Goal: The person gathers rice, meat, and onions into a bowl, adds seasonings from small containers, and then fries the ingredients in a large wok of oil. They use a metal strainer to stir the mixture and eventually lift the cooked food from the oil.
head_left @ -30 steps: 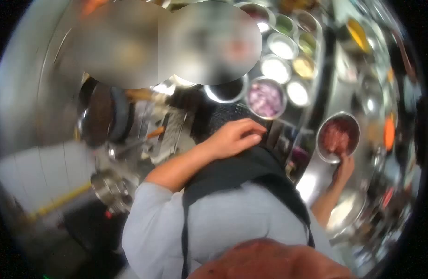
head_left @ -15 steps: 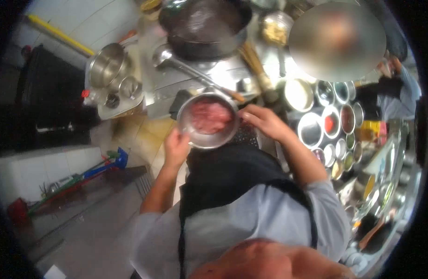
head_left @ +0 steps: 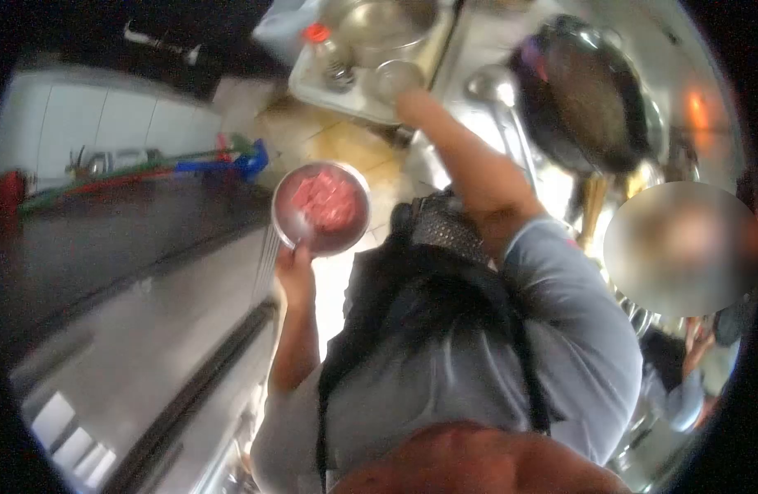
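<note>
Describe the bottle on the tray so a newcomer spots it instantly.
Find the pale tray at the top of the view, where the right hand reaches. At its left, beside the large metal pot, is a small bottle. Its red cap sets it apart from the pot and small round cup.

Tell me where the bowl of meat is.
The bowl of meat is left of centre in the head view, held in the left hand, up and left of the black apron.

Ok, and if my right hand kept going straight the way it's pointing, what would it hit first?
Probably the small round container on the tray; the right hand seems to be at its near edge, though blur leaves contact unclear.
</note>
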`<act>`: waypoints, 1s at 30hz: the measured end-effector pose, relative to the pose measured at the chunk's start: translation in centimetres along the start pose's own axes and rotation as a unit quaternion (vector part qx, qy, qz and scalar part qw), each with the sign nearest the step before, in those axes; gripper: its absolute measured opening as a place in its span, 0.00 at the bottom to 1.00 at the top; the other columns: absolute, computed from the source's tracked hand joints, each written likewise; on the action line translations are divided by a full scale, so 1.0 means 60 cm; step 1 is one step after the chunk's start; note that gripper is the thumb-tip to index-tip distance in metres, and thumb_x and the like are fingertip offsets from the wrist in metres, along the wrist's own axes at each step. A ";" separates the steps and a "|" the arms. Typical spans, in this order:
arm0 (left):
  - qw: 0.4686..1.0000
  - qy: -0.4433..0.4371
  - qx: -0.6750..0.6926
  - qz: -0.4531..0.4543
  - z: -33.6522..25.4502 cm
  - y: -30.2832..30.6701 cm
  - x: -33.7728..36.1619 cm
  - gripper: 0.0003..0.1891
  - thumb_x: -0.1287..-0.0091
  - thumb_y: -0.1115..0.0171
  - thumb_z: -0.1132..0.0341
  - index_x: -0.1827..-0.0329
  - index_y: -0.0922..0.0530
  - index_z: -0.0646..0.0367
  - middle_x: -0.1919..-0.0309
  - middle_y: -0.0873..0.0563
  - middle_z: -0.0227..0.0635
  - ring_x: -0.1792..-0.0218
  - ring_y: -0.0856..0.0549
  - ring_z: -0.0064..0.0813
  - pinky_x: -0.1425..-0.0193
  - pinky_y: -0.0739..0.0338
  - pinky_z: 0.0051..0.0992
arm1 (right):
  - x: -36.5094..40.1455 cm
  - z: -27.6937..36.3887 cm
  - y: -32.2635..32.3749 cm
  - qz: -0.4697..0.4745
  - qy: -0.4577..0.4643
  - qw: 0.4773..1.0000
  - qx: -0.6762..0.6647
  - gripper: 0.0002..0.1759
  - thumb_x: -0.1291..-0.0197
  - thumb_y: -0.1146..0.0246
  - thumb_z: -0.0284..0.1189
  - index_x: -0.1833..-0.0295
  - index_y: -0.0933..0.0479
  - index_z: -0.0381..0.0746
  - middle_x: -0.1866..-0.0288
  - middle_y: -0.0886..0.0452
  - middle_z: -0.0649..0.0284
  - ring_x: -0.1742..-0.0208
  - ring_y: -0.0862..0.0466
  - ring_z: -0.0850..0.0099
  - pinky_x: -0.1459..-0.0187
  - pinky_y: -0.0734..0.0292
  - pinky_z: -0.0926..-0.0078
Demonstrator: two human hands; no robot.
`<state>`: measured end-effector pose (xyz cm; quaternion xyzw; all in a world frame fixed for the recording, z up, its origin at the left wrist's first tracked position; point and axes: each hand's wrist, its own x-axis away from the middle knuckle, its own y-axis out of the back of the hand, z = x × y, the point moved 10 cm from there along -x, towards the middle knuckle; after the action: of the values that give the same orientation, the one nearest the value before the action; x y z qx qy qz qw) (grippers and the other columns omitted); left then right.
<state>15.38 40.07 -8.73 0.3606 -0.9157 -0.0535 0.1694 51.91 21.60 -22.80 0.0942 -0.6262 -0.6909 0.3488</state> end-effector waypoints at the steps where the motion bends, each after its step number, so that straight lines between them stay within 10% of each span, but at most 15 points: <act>1: 0.999 -0.019 0.040 0.006 0.013 -0.007 -0.015 0.13 0.37 0.44 0.66 0.54 0.21 0.66 0.68 0.17 0.34 0.67 0.21 0.21 0.62 0.27 0.25 | 0.006 0.015 0.011 -0.029 0.046 0.997 0.060 0.10 0.47 0.42 0.30 0.70 0.16 0.38 0.62 0.17 0.48 0.61 0.16 0.53 0.56 0.21 0.57; 7: 0.994 0.072 0.036 0.070 0.127 -0.088 -0.140 0.10 0.39 0.44 0.67 0.65 0.23 0.67 0.74 0.18 0.37 0.73 0.23 0.22 0.66 0.28 0.26 | 0.215 -0.022 0.106 0.001 -0.160 0.982 -0.095 0.22 0.38 0.47 0.33 0.38 0.32 0.43 0.55 0.19 0.49 0.56 0.18 0.50 0.54 0.23 0.54; 11: 0.999 -0.003 -0.017 0.038 0.052 -0.180 -0.167 0.08 0.40 0.43 0.68 0.67 0.23 0.66 0.75 0.19 0.39 0.74 0.23 0.25 0.67 0.28 0.27 | 0.359 -0.014 0.290 -0.209 -0.041 0.967 -0.141 0.22 0.39 0.42 0.33 0.39 0.28 0.50 0.58 0.20 0.51 0.62 0.18 0.52 0.61 0.23 0.55; 18: 0.974 -0.188 -0.024 0.123 -0.140 -0.392 -0.107 0.06 0.44 0.42 0.70 0.71 0.24 0.65 0.79 0.22 0.40 0.74 0.23 0.28 0.66 0.28 0.31 | 0.465 -0.089 0.384 -0.195 0.039 0.980 -0.005 0.19 0.44 0.41 0.31 0.44 0.24 0.45 0.67 0.21 0.55 0.67 0.19 0.55 0.65 0.23 0.59; 30: 0.977 -0.018 0.102 0.186 -0.174 -0.670 0.056 0.07 0.40 0.45 0.73 0.64 0.24 0.70 0.72 0.19 0.38 0.74 0.19 0.24 0.71 0.19 0.25 | 0.733 -0.542 0.437 -0.193 -0.169 0.928 -0.272 0.19 0.42 0.37 0.34 0.46 0.21 0.40 0.56 0.16 0.51 0.57 0.15 0.61 0.52 0.24 0.68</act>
<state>42.54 8.51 -6.91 0.1986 -0.9702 0.0664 0.1220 47.37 -30.06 8.65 -0.0036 -0.4342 -0.8941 0.1099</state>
